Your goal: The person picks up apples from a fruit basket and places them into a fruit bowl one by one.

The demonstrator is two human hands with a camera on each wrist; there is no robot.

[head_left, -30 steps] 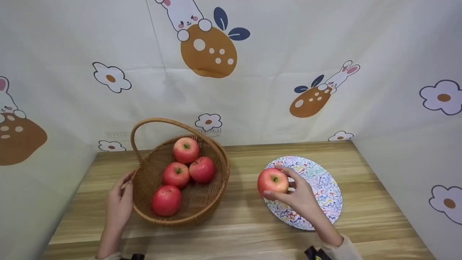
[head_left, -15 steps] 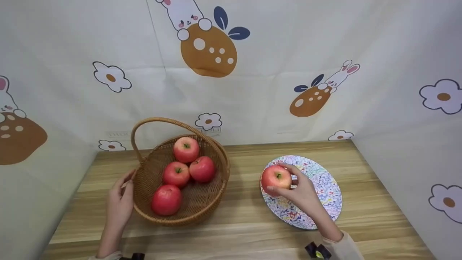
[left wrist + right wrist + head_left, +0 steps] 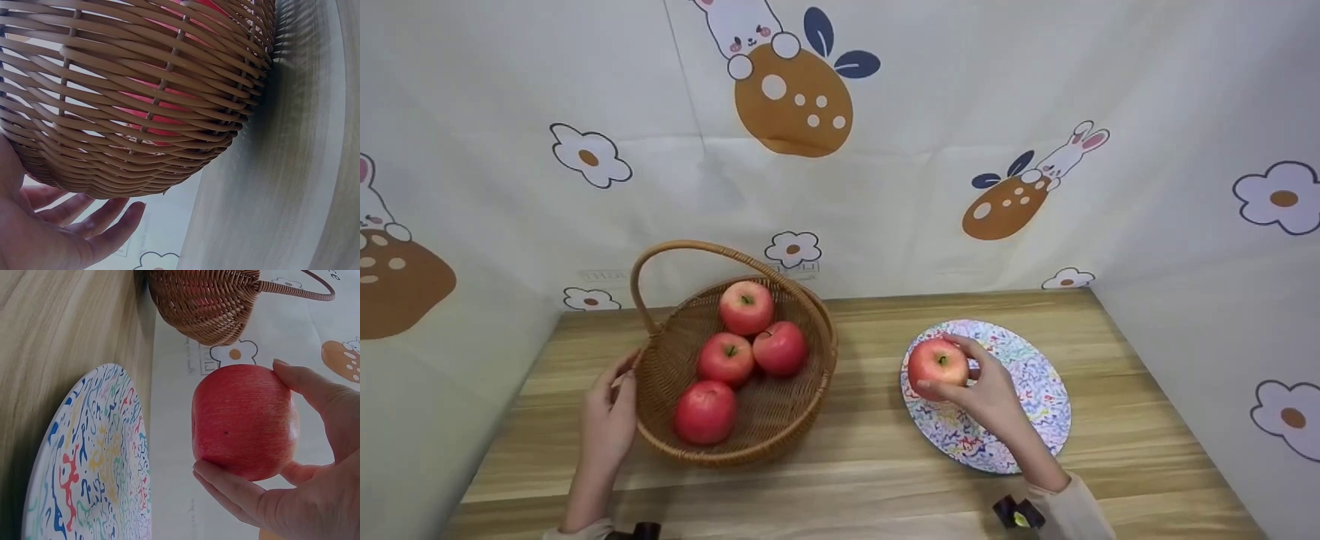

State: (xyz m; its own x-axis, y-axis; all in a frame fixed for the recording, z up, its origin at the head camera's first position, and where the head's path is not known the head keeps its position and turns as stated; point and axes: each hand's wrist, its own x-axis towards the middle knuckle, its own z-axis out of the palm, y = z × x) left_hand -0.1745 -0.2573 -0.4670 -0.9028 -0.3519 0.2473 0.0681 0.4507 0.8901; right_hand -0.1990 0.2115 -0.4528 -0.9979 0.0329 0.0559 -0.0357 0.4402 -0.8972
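Note:
My right hand [image 3: 990, 394] grips a red apple [image 3: 936, 369] between thumb and fingers over the left part of a round plate [image 3: 1035, 405] with a multicoloured squiggle pattern. In the right wrist view a gap shows between the apple [image 3: 242, 422] and the plate [image 3: 90, 467]. At the left, a brown wicker basket [image 3: 761, 431] with a tall arched handle holds several red apples. My left hand [image 3: 609, 412] touches the basket's left side, its fingertips at the rim. The left wrist view shows its relaxed fingers [image 3: 107, 219] beside the woven wall.
Basket and plate stand apart on a wood-grain table [image 3: 870, 465]. A pale cloth [image 3: 915, 195] printed with rabbits and flowers rises behind the table and along both sides. The basket's handle [image 3: 712, 246] arches up close to the back cloth.
My right hand has moved slightly right with the apple, further over the plate. My left hand and the basket have stayed in place.

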